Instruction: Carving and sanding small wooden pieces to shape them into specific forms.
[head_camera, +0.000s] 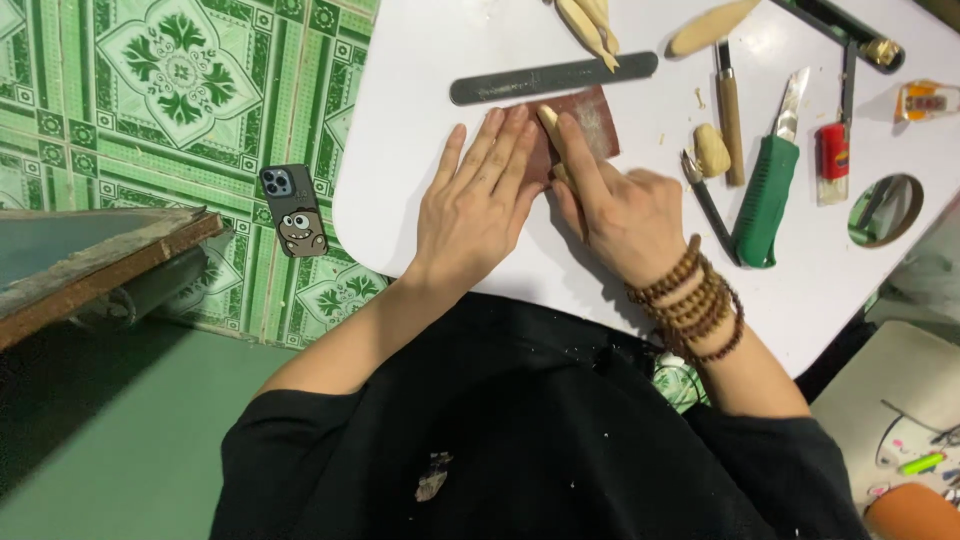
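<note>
Nearest the camera, the person's black lap is flecked with pale wood chips, the likely fall-out of carving done right above it. On the white table (420, 215), the left hand (478, 200) lies flat with fingers spread, its fingertips weighing down the reddish-brown sandpaper sheet (590, 125) so it cannot slide. The right hand (622, 215), a beaded bracelet (695, 305) wound at its wrist, has its grip closed on a small pale wooden piece (549, 122), the forefinger stretched along it to press it against the abrasive.

To the right, within reach of that hand, lie a green-handled knife (768, 195), a wooden-handled carving tool (730, 115), a small red cutter (833, 160) and a pale wood offcut (712, 150). Just beyond the sandpaper rests a long grey file (552, 78), and past it more carved pale pieces (590, 25). A phone (293, 210) lies apart on the green patterned floor, clear of the dust.
</note>
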